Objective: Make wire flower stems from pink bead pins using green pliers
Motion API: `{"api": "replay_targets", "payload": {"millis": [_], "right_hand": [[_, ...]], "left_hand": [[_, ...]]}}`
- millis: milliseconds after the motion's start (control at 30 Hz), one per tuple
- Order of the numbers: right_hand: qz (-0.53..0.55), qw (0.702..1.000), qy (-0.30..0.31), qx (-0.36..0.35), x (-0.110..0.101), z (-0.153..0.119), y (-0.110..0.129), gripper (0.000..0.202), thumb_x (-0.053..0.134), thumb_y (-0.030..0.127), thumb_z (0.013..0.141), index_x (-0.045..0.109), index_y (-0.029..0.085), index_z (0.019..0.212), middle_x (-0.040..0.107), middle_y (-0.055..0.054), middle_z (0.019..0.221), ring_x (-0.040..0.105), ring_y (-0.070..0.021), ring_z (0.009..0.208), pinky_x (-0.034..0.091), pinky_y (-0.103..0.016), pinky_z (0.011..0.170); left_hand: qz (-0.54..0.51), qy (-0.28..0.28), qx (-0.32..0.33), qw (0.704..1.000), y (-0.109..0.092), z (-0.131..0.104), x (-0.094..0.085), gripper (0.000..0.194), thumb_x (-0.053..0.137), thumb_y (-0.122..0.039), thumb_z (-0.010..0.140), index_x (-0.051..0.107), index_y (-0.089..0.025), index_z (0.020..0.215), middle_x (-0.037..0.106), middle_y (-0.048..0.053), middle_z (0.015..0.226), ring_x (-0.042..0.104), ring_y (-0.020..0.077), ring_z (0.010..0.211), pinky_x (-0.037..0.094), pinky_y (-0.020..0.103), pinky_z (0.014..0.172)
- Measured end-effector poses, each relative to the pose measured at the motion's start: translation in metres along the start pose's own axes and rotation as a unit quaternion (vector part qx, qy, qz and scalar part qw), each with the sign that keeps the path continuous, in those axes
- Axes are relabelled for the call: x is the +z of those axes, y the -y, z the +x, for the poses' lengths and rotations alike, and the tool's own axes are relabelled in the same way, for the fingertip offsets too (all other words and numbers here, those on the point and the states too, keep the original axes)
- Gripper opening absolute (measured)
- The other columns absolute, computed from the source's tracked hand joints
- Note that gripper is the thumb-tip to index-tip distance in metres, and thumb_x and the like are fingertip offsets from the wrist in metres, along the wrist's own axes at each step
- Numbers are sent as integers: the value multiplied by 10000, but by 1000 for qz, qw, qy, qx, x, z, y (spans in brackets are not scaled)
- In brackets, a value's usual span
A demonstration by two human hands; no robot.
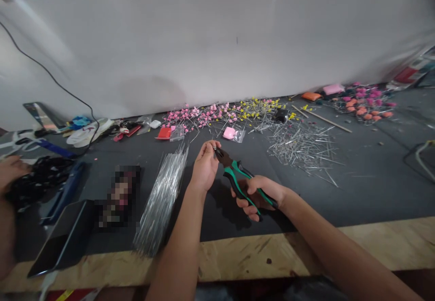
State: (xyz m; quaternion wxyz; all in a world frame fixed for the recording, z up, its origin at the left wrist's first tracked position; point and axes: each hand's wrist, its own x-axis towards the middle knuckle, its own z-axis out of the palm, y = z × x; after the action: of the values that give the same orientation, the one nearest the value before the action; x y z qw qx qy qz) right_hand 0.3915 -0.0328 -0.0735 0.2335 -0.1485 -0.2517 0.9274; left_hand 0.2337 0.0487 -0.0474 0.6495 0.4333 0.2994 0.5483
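Green-and-black pliers (234, 172) are held in my right hand (253, 197), whose fingers wrap round the handles. The jaws point up and left, to the fingertips of my left hand (205, 167). That hand is closed in a pinch at the jaws; what it holds there is too small to make out. Left of my left forearm lies a long bundle of straight silver wires (163, 197). Beyond my right hand is a loose heap of short wire pieces (302, 147). Pink-tipped wires (200, 115) and yellow-tipped wires (258, 111) lie along the wall.
Another person's hand (13, 172) is at the far left, near black material (41, 179). A tablet-like device (61, 235) lies by the table's wooden front edge (251, 258). Small packets, a stick (326, 121) and coral-tipped wires (365, 111) stand farther back.
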Motion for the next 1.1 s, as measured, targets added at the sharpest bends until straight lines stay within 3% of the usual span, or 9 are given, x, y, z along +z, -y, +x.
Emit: {"api": "replay_targets", "payload": {"millis": [200, 333, 400, 633, 833, 1100], "right_hand": [[-8, 1000, -10, 3, 0, 2, -2, 309, 405, 171, 659, 477, 128, 956, 506, -22, 671, 495, -134, 501, 448, -315, 480], [-1, 999, -25, -30, 2, 3, -2, 305, 402, 171, 668, 468, 141, 964, 510, -17, 671, 495, -134, 502, 445, -310, 477], [0, 998, -38, -43, 4, 4, -2, 306, 400, 164, 669, 466, 142, 967, 510, -15, 671, 497, -134, 503, 438, -300, 470], [1, 993, -93, -78, 10, 9, -2, 271, 409, 161, 660, 467, 141, 924, 511, -11, 662, 495, -125, 491, 448, -298, 472], [-18, 987, -136, -83, 14, 12, -3, 268, 422, 153, 629, 479, 146, 891, 522, -8, 634, 502, -130, 477, 459, -300, 453], [-102, 967, -209, -104, 23, 15, -8, 117, 456, 160, 637, 505, 151, 742, 525, -13, 614, 492, -123, 473, 465, -283, 436]], "left_hand": [[-45, -14, -20, 999, 1, 1, 1, 209, 542, -374, 798, 498, -183, 725, 527, 27, 896, 533, 114, 826, 478, 255, 733], [-47, -101, -9, 994, 10, 6, 1, 178, 581, -351, 770, 522, -185, 746, 575, 15, 840, 563, 92, 771, 467, 245, 752], [-24, -140, 5, 990, 14, 7, 1, 185, 604, -347, 746, 532, -177, 750, 594, 20, 821, 574, 90, 752, 466, 246, 757], [85, -176, 78, 978, 23, 5, 5, 213, 554, -359, 776, 538, -172, 874, 595, 28, 846, 588, 105, 783, 476, 269, 763], [290, -227, 162, 915, 18, -4, 8, 246, 567, -363, 771, 563, -180, 935, 590, 37, 884, 571, 124, 797, 458, 256, 743], [289, -233, 158, 915, 11, -7, 14, 273, 579, -373, 758, 613, -176, 944, 641, 47, 884, 602, 145, 801, 469, 273, 752]]}}
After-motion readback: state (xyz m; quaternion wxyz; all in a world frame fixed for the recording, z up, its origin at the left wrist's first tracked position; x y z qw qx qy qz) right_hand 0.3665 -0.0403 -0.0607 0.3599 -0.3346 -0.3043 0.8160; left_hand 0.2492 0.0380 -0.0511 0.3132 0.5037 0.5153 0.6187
